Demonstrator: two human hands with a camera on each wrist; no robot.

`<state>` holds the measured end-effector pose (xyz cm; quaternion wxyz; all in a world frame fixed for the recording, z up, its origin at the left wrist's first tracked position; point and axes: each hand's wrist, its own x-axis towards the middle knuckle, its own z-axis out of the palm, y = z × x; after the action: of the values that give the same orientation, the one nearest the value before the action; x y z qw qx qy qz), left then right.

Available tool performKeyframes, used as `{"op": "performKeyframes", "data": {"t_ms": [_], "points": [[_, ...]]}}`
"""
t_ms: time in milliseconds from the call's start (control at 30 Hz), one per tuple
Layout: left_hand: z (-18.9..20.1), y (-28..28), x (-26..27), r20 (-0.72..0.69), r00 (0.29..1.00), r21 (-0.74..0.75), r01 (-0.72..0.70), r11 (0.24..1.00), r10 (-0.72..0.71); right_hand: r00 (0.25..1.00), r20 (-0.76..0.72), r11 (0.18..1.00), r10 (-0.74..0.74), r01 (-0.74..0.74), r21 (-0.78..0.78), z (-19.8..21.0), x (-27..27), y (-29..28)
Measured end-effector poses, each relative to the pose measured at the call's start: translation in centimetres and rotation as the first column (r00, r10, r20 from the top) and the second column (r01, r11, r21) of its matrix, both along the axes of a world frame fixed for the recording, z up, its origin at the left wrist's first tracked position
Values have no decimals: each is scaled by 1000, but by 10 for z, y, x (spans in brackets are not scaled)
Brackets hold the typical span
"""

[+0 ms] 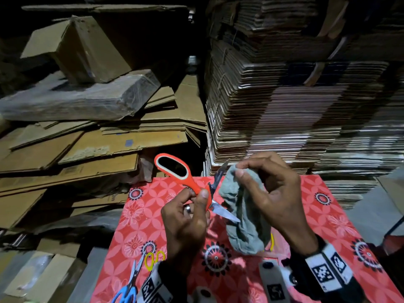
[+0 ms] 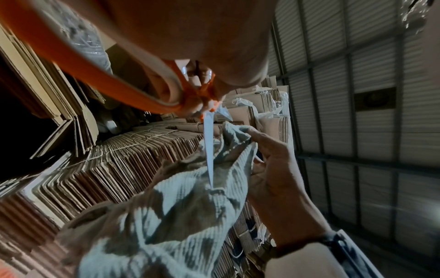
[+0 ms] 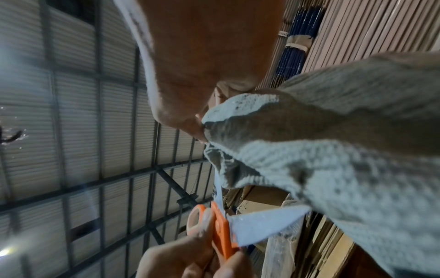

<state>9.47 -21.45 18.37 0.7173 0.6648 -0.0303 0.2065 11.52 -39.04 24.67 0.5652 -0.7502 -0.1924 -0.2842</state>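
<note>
My left hand (image 1: 192,206) grips orange-handled scissors (image 1: 175,169) near the pivot, held above the red patterned table (image 1: 328,215). The blades stand spread apart: one points up and away (image 1: 220,171), the other points toward me (image 1: 227,214). My right hand (image 1: 251,173) pinches a grey-blue cloth (image 1: 242,215) at its top edge, right beside the upper blade. The cloth hangs down behind the lower blade. In the left wrist view the blade (image 2: 209,150) lies across the cloth (image 2: 166,206). In the right wrist view the cloth (image 3: 333,150) hangs over the broad blade (image 3: 262,225).
Blue-handled scissors (image 1: 129,285) and yellow-handled scissors (image 1: 150,259) lie at the table's near left. A tall stack of flattened cartons (image 1: 295,95) rises behind the table on the right. Loose cardboard sheets and boxes (image 1: 87,127) pile up on the left.
</note>
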Motion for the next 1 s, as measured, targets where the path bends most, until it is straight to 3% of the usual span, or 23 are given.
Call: {"op": "performKeyframes", "data": {"t_ms": [267,467,633,1000], "points": [[2,-1,-1,43,998,58,-43,997,40,999,-50,1000,11,-9,28,-2,1,9],[2,1,2,85,993,136,-88,987,77,978,134,981,-157,170,-92,-3,2,17],[2,1,3,127,987,197,-122,973,98,971,200,960,-129,173,-220,-13,-2,26],[-4,-5,-1,146,986,254,-118,960,83,954,198,956,-224,254,-144,-18,3,24]]}}
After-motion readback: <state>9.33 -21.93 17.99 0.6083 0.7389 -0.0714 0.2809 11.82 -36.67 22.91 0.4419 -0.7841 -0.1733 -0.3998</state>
